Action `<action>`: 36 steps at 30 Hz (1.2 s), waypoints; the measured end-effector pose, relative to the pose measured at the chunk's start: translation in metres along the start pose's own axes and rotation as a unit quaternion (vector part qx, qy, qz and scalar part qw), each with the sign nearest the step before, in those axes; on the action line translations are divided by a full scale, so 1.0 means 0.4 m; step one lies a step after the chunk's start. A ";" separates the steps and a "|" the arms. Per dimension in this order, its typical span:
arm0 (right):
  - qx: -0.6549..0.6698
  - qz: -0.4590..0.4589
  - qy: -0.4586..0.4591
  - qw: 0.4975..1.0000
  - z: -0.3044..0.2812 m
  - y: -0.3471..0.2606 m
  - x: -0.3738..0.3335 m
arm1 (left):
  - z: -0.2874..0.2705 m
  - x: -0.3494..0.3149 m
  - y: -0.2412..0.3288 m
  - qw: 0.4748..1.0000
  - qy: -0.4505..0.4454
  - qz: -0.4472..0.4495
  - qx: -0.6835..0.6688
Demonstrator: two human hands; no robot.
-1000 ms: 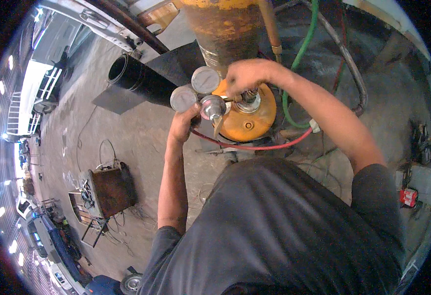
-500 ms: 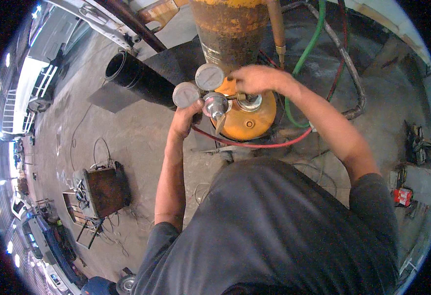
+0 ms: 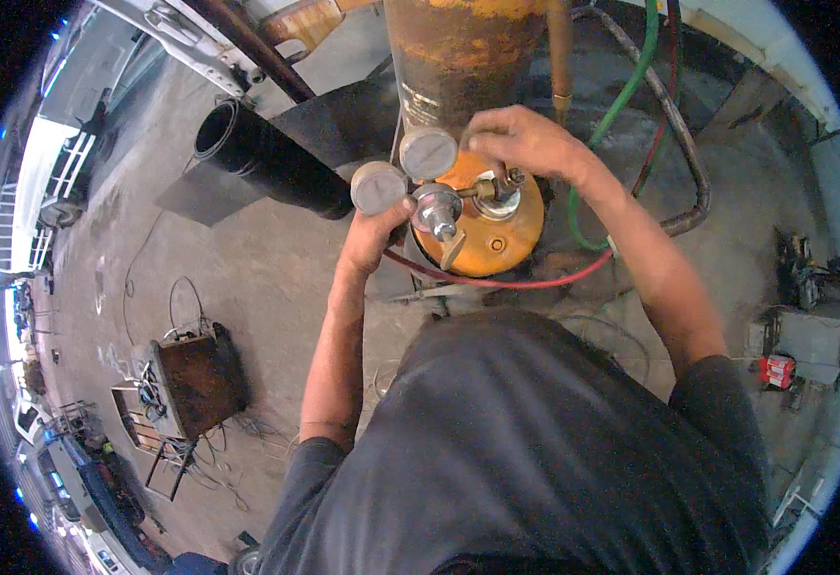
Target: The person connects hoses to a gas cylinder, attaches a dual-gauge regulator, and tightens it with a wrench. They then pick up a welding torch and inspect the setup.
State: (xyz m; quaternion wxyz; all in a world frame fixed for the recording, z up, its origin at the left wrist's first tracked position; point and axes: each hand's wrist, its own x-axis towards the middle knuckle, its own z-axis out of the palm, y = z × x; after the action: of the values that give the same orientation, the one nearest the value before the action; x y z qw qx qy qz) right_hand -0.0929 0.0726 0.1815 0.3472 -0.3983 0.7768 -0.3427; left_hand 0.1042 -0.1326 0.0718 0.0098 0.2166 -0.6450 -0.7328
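A pressure regulator (image 3: 436,209) with two round gauges is joined by a brass fitting to the valve (image 3: 509,182) of a yellow gas cylinder (image 3: 482,251). My left hand (image 3: 379,233) grips the regulator from its left side, thumb on the body below the left gauge (image 3: 379,188). The other gauge (image 3: 429,153) sits higher and to the right. Just above the valve is my right hand (image 3: 525,142), its fingers curled and pressed together, slightly blurred. Whatever they may hold is hidden.
Behind stands a rusty orange cylinder (image 3: 468,62). A red hose (image 3: 516,284) curves round the yellow cylinder's near side; a green hose (image 3: 621,105) hangs at the right. Left are a rolled black sheet (image 3: 272,158) and a brown metal box (image 3: 202,383) with cables.
My right hand has risen slightly off the valve, uncovering more of it. My left hand keeps its hold on the regulator. The whole view has shifted a little.
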 end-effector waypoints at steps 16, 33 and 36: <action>-0.351 -0.017 0.075 0.933 0.162 -0.026 -0.020 | -0.019 0.042 -0.022 0.989 -0.060 0.133 0.019; -0.463 -0.020 0.018 0.886 0.126 0.190 -0.023 | -0.028 -0.044 0.014 0.989 -0.031 0.141 0.022; -0.447 -0.009 0.050 0.893 0.153 0.155 -0.015 | -0.024 -0.021 -0.009 0.986 -0.040 0.161 0.007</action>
State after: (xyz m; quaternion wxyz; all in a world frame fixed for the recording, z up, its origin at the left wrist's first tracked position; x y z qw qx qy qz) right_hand -0.0642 0.0900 0.1009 0.0901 -0.5007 0.8608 0.0181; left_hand 0.1157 -0.1384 0.0703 0.1001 0.0811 -0.6766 -0.7250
